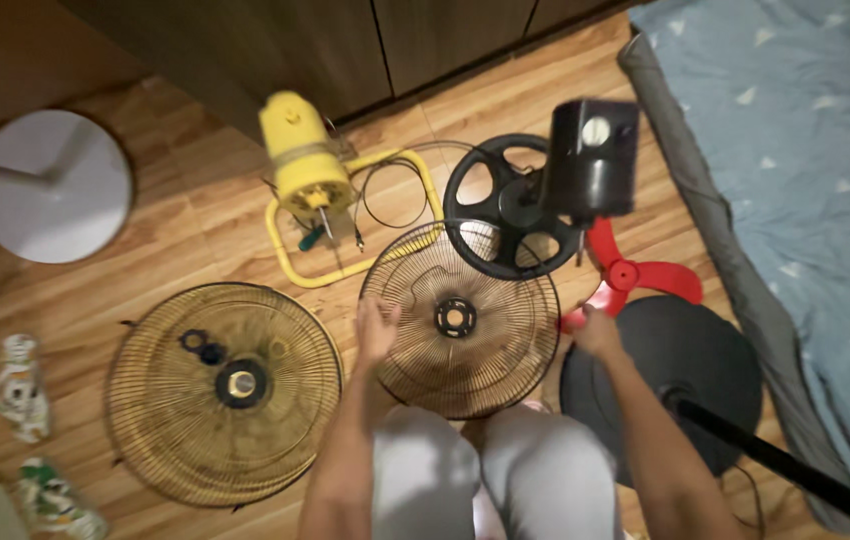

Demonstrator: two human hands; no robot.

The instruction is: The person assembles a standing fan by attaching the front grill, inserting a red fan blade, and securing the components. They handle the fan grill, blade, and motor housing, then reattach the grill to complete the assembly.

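While a white round fan base [53, 188] and a dome-shaped gold wire fan grille [223, 390] lie at the left of the wooden floor [195, 230], the left hand [377, 330] rests open-fingered on the rim of a second gold wire grille [460, 320]. The right hand [597, 332], loosely curled and grasping nothing clearly, touches the black round base [685, 360] beside red plastic blades [635, 275].

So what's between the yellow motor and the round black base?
In the head view, a wire fan grille lies on the floor between the yellow motor and the black base. The left hand rests at its edge, the right hand beside it.
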